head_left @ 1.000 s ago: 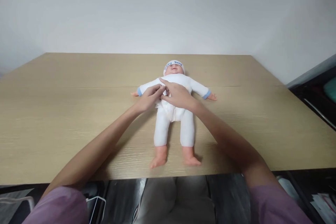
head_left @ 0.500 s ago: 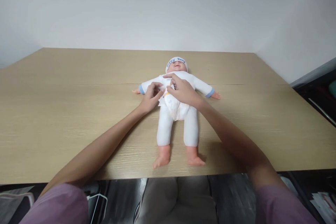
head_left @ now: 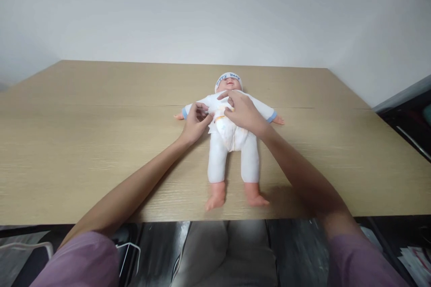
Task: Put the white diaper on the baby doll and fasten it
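A baby doll in a white suit with blue cuffs and a "Happy Baby" cap lies on its back, feet toward me. A white diaper with an orange-yellow strip at its waist covers its hips. My left hand is curled at the diaper's left edge, thumb and fingers on the side flap, which partly sticks out. Above the waistband on the right is my right hand, thumb and forefinger apart over the doll's belly. It hides part of the diaper's right side.
The doll lies on a wide wooden table, its feet close to the front edge. A pale wall rises behind. Dark shelving stands at the right, and papers lie low at the right. A white cable shows at lower left.
My right hand has moved slightly right and its thumb and fingers have come apart, baring more of the waistband. My left hand stays at the left flap. The view has shifted a little.
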A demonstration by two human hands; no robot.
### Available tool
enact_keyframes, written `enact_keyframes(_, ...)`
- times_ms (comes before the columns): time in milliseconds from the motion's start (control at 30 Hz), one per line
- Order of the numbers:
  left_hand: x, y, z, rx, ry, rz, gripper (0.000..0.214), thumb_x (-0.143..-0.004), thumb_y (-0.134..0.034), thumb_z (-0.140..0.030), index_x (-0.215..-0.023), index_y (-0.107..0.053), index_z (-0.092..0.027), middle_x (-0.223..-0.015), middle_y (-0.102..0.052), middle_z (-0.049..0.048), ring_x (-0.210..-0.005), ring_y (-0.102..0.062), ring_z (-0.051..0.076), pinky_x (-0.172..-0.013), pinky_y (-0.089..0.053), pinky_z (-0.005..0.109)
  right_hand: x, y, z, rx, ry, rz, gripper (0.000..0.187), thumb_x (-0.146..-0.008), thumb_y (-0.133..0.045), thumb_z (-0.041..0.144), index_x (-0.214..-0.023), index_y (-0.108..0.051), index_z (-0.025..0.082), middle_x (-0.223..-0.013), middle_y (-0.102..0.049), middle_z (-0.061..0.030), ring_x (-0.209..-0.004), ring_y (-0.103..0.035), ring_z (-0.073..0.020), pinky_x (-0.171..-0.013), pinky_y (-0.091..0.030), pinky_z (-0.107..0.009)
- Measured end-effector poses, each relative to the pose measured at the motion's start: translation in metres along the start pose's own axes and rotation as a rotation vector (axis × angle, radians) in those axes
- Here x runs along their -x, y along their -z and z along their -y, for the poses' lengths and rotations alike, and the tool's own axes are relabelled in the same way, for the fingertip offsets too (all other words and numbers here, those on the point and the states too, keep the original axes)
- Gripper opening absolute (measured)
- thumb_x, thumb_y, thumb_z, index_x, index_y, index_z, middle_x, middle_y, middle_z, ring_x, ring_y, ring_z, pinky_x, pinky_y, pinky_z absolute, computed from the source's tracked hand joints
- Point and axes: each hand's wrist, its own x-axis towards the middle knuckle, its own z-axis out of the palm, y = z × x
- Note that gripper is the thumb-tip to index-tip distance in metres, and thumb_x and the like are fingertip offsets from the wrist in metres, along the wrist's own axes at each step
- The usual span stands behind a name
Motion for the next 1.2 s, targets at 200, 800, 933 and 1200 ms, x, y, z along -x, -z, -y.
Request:
enact_keyframes(200,0.063,0.005,-0.058,-0.144,-0.269,0.014,0.029,-0.105,-0.069,-0.052,-0.11,-0.055,-0.028,-0.117,-0.066,0.0084,-0.1,-0.061,0.025,-0.094,-0.054,0.043,0.038,0.026,0.025,-0.022,0.059,-0.059,0.029,-0.095,-0.061,0.013,-0.119,-0.073,0.024,-0.119,-0.073,-0.0108,-0.09,-0.068,-0.0255,-0.086,-0.057,-0.043)
enact_keyframes(800,0.085,0.002,-0.053,-0.621,-0.168,0.321,0.042,-0.106,-0.068,-0.058,-0.083,-0.057,-0.024,-0.082,-0.076,0.0021,-0.077,-0.066,0.025,-0.093,-0.039,0.048,0.133,-0.014,0.002,0.167,-0.036,0.075,0.017,-0.106,-0.07,0.032,-0.093,-0.061,0.024,-0.086,-0.071,-0.0005,-0.073,-0.064,-0.0202,-0.069,-0.04,-0.033)
enact_keyframes(933,0.084,0.001,-0.046,-0.623,-0.2,0.297,0.041,-0.104,-0.073,-0.051,-0.078,-0.056,-0.024,-0.076,-0.072,0.0004,-0.078,-0.063,0.024,-0.089,-0.037,0.044,0.137,-0.023,0.0,0.17,-0.013,0.053,0.009,-0.106,-0.069,0.031,-0.103,-0.065,0.023,-0.1,-0.072,-0.0047,-0.079,-0.065,-0.0222,-0.072,-0.045,-0.036)
enact_keyframes(1200,0.085,0.006,-0.039,-0.446,-0.309,0.228,0.02,-0.105,-0.071,-0.043,-0.097,-0.071,-0.025,-0.122,-0.076,0.0088,-0.115,-0.068,0.031,-0.101,-0.046,0.05,0.148,-0.023,-0.002,0.067,-0.001,0.025,0.024,-0.105,-0.07,0.031,-0.127,-0.066,0.024,-0.131,-0.068,-0.0141,-0.116,-0.071,-0.0339,-0.099,-0.058,-0.05)
